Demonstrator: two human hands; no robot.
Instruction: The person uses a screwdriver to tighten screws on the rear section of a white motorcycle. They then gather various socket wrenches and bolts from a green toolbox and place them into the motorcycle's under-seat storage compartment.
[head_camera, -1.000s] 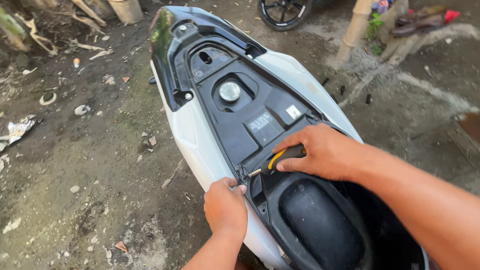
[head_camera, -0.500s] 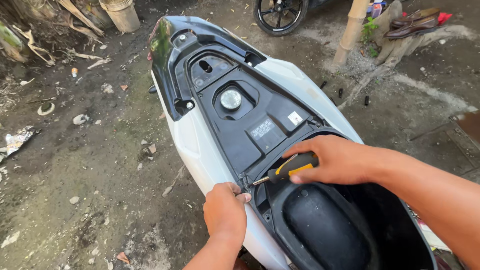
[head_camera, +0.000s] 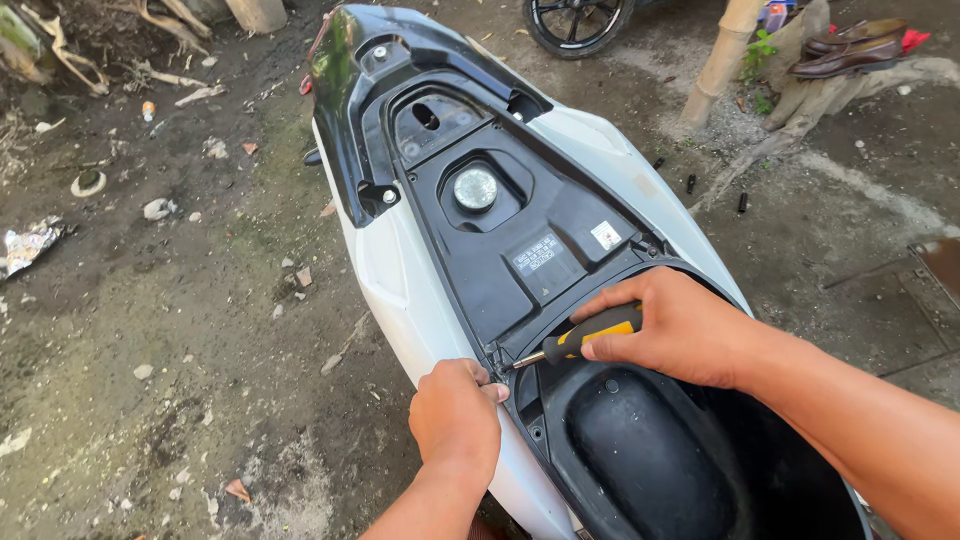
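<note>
Your right hand (head_camera: 680, 325) grips the yellow-and-black screwdriver (head_camera: 585, 336), fingers wrapped round its handle; the tip now sits at a fastener on the left lip of the scooter (head_camera: 400, 290)'s open seat bay, where a second ago the tool stood a little higher and farther back; your view has also drawn closer and the bay fills more of the frame; the work looks settled on that one fastener. Your left hand (head_camera: 455, 420) is curled at the same lip, just below the tip, fingertips pinching at the spot; whether they hold a small part cannot be told.

Beyond the tip, up the scooter, lies the black panel with the round fuel cap (head_camera: 475, 187) and two small labels; nearer you, the black storage tub (head_camera: 650, 470) gapes under your right wrist. Left of the scooter, bare dirt carries stones, dry leaves and a scrap of foil (head_camera: 30, 245); past its tail, a wheel (head_camera: 575, 20), a post (head_camera: 725, 50) and a pair of shoes (head_camera: 850, 45) on roots. Your own left knuckles partly hide the fastener; nothing else crowds it.
</note>
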